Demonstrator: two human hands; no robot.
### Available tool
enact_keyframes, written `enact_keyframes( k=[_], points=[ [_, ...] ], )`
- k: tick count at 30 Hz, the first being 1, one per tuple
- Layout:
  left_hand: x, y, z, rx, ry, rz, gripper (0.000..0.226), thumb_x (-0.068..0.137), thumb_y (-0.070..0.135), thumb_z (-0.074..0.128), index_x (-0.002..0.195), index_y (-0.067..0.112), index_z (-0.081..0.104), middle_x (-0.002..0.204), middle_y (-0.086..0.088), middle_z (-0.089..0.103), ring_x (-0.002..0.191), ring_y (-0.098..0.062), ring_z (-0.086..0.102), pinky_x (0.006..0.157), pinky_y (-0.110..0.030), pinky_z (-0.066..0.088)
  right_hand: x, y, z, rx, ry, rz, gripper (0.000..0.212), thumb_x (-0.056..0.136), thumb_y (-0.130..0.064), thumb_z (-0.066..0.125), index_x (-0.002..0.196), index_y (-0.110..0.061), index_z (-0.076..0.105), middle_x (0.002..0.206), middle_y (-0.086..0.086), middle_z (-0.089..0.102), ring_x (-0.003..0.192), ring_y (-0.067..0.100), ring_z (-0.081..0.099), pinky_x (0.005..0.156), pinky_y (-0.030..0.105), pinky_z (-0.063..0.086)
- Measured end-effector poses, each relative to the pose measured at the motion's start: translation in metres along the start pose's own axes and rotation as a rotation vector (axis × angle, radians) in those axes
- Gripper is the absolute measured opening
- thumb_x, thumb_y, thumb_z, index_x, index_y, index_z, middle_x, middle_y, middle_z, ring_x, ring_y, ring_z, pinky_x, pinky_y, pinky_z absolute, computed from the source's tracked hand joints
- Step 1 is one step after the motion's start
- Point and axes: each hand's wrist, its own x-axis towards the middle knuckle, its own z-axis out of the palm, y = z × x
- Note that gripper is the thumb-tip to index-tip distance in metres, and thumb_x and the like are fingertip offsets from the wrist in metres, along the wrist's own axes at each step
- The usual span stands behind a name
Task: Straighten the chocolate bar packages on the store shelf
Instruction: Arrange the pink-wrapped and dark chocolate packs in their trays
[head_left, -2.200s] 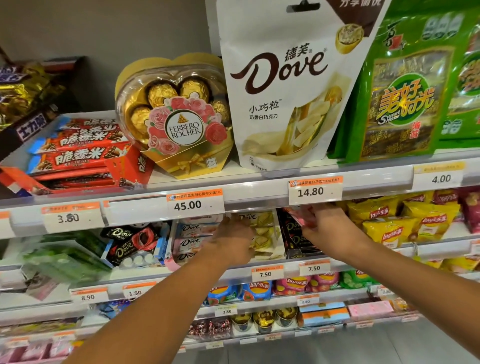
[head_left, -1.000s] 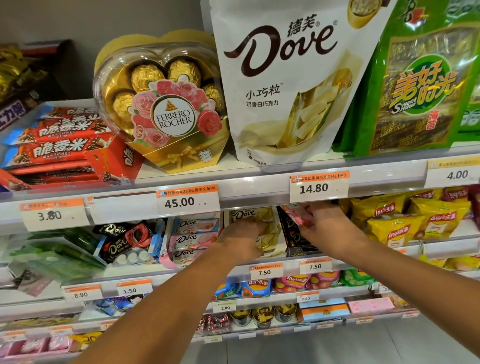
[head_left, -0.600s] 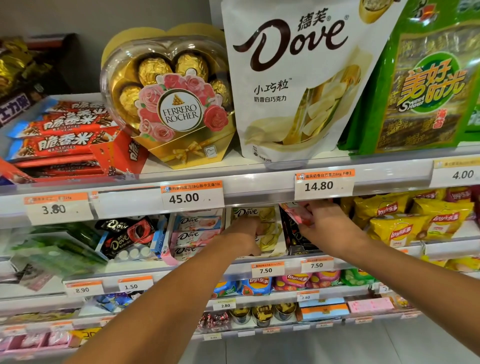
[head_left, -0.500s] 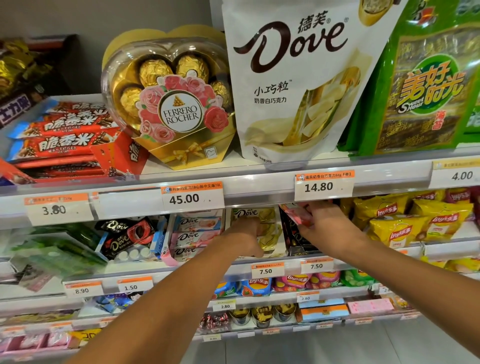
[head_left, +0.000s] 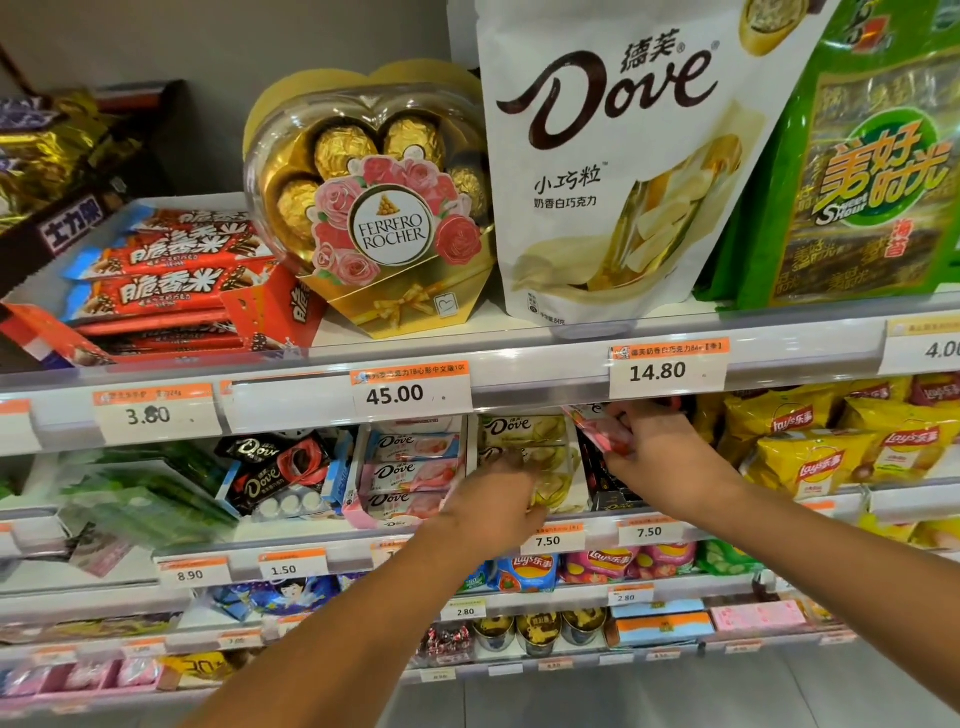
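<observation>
On the second shelf (head_left: 571, 525) stand boxes of Dove chocolate bars: a pink stack (head_left: 410, 470), a pale yellow-white stack (head_left: 535, 434) and a dark stack (head_left: 605, 491). My left hand (head_left: 491, 501) rests on the front of the yellow-white stack, fingers curled over a bar, slightly blurred. My right hand (head_left: 660, 457) reaches under the upper shelf and pinches a pink-red bar package (head_left: 600, 431) above the dark stack. Loose black Dove bars (head_left: 275, 467) lie crooked further left.
The upper shelf carries a Ferrero Rocher heart box (head_left: 374, 202), a large white Dove pouch (head_left: 623, 156), green seaweed bags (head_left: 872, 171) and red wafer bars (head_left: 171, 270). Yellow Lay's chip bags (head_left: 810, 457) sit right of my right hand. Price tags line the shelf edges.
My left hand has slid slightly down and right over the yellow-white stack. My right hand keeps its grip on the pink-red package in about the same place. The view shifted a little.
</observation>
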Motion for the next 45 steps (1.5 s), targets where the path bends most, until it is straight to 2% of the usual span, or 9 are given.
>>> enact_keyframes(
  k=[4,10,17,25,29,32,36,42,45],
  points=[
    [-0.024,-0.01,0.006,-0.004,0.277,0.079,0.035,0.098,0.032,0.05,0.13,0.019,0.058,0.128,-0.004,0.059,0.108,-0.024,0.063,0.084,-0.038,0.056,-0.002,-0.01,0.002,-0.005,0.014,-0.001,0.034,0.085,-0.016,0.067,0.109,-0.026,0.046,0.107,0.006,0.054,0.101,0.027,0.054,0.077,0.029,0.038],
    [-0.068,-0.045,0.025,0.11,0.572,0.027,0.038,0.093,0.041,0.053,0.127,0.021,0.055,0.123,0.0,0.06,0.112,-0.021,0.056,0.098,-0.041,0.047,-0.002,-0.036,0.005,-0.051,-0.004,-0.023,0.036,0.09,-0.02,0.066,0.123,-0.014,0.054,0.115,0.007,0.058,0.108,0.028,0.057,0.079,0.024,0.035],
    [-0.122,-0.107,0.057,0.219,0.563,-0.305,0.064,0.093,0.049,0.057,0.143,0.011,0.046,0.144,-0.013,0.048,0.132,-0.034,0.047,0.107,-0.053,0.039,0.004,-0.073,0.026,0.016,-0.045,-0.081,0.048,0.089,-0.016,0.068,0.132,-0.021,0.05,0.106,-0.005,0.051,0.09,0.015,0.051,0.075,0.019,0.035],
    [-0.137,-0.144,0.079,0.105,0.616,-0.495,0.057,0.095,0.043,0.063,0.137,0.01,0.044,0.13,-0.016,0.056,0.119,-0.034,0.055,0.098,-0.05,0.05,0.016,-0.099,0.048,-0.003,-0.081,-0.134,0.048,0.086,-0.021,0.07,0.128,-0.027,0.049,0.128,0.002,0.063,0.114,0.022,0.059,0.096,0.036,0.051],
    [-0.138,-0.159,0.085,0.134,0.583,-0.513,0.043,0.1,0.041,0.053,0.126,0.007,0.05,0.116,-0.014,0.059,0.107,-0.033,0.058,0.093,-0.048,0.05,0.024,-0.11,0.055,-0.082,-0.127,-0.156,0.046,0.088,-0.023,0.067,0.132,-0.026,0.05,0.133,0.004,0.06,0.117,0.025,0.056,0.094,0.035,0.049],
    [-0.138,-0.167,0.087,0.168,0.565,-0.511,0.044,0.1,0.045,0.038,0.121,0.01,0.055,0.117,-0.011,0.059,0.108,-0.031,0.057,0.096,-0.047,0.046,0.032,-0.119,0.058,-0.169,-0.181,-0.176,0.049,0.091,-0.027,0.064,0.138,-0.03,0.048,0.141,0.001,0.054,0.127,0.024,0.048,0.093,0.032,0.043],
    [-0.137,-0.173,0.089,0.162,0.532,-0.506,0.046,0.102,0.05,0.033,0.125,0.016,0.054,0.121,-0.006,0.057,0.113,-0.027,0.055,0.104,-0.047,0.043,0.044,-0.135,0.06,-0.176,-0.256,-0.219,0.045,0.093,-0.026,0.064,0.136,-0.033,0.052,0.138,-0.004,0.056,0.119,0.02,0.052,0.085,0.025,0.041],
    [-0.138,-0.177,0.087,0.194,0.553,-0.483,0.042,0.101,0.05,0.04,0.119,0.017,0.058,0.112,-0.005,0.059,0.102,-0.028,0.058,0.097,-0.046,0.046,0.064,-0.15,0.074,-0.215,-0.323,-0.19,0.046,0.092,-0.021,0.065,0.136,-0.025,0.053,0.132,0.0,0.06,0.102,0.016,0.054,0.08,0.023,0.042],
    [-0.138,-0.178,0.088,0.217,0.583,-0.462,0.038,0.099,0.049,0.042,0.111,0.016,0.058,0.104,-0.005,0.059,0.094,-0.029,0.057,0.091,-0.046,0.047,0.069,-0.157,0.078,-0.219,-0.345,-0.193,0.051,0.092,-0.018,0.066,0.14,-0.02,0.048,0.136,0.003,0.057,0.113,0.023,0.057,0.081,0.024,0.041]
  ],
)
